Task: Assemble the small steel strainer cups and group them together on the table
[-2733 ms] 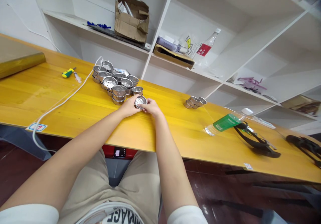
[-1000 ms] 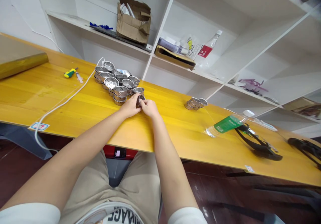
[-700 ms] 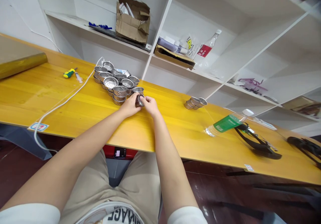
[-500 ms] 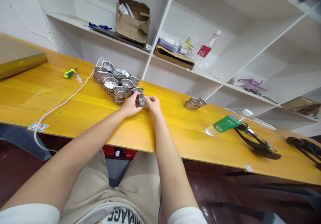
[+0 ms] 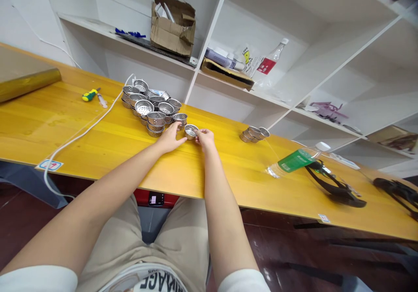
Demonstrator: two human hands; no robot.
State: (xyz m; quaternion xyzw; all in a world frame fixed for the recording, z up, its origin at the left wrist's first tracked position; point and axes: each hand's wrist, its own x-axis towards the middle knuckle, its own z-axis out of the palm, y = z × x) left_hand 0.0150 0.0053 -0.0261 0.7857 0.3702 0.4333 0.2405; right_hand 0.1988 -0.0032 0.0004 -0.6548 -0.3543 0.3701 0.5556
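Observation:
A small perforated metal cup [image 5: 190, 131] is gripped at its right rim by the fingers of my right hand [image 5: 205, 139]. My left hand [image 5: 170, 138] is just left of that cup, thumb and fingers apart, holding nothing. Its fingertips reach close to another metal cup [image 5: 180, 118]; I cannot tell whether they touch it. Behind and left of my left hand stands a cluster of several similar cups [image 5: 156, 118], some stacked. A smaller group of perforated cups [image 5: 253, 134] stands farther right on the wooden table [image 5: 228, 170].
A clear bottle with a green label [image 5: 295, 160] lies right of the small cup group, beside a black strap-like object [image 5: 333, 189]. A white cable [image 5: 94, 128] crosses the table's left side, near a yellow-green screwdriver [image 5: 90, 94]. White shelves [image 5: 228, 104] rise behind.
My left hand has let go of the cup and opened. My right hand has moved slightly right with the cup, which now sits more upright.

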